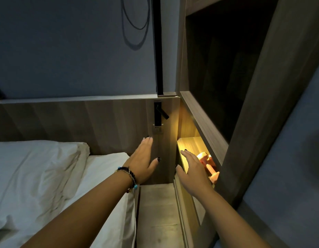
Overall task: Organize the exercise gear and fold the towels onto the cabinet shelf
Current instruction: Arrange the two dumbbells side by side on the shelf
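Dumbbells lie in the lit cabinet shelf at the right, pinkish under the warm yellow light, one end near the front lip and the rest partly hidden behind your right hand; you cannot tell how many there are. The shelf is a low, narrow opening under a large dark compartment with a wooden frame.

Your right hand reaches toward the shelf with fingers straight and spread, holding nothing; it hangs over the shelf's front edge just in front of the dumbbells, and contact with them cannot be made out. Your left hand is also released, fingers extended and together, thumb out to the side, raised in front of the wooden panel beside the shelf. Whether it touches the panel is unclear. A beaded bracelet sits on that wrist, and the nails on both hands are dark.

On the panel above your left hand, a black wall lamp is mounted over a small socket plate. Below both hands a strip of pale wooden floor runs between the cabinet and the bed, which carries white sheets and a white pillow against the wooden headboard. A dark cable loops on the blue-grey wall above.
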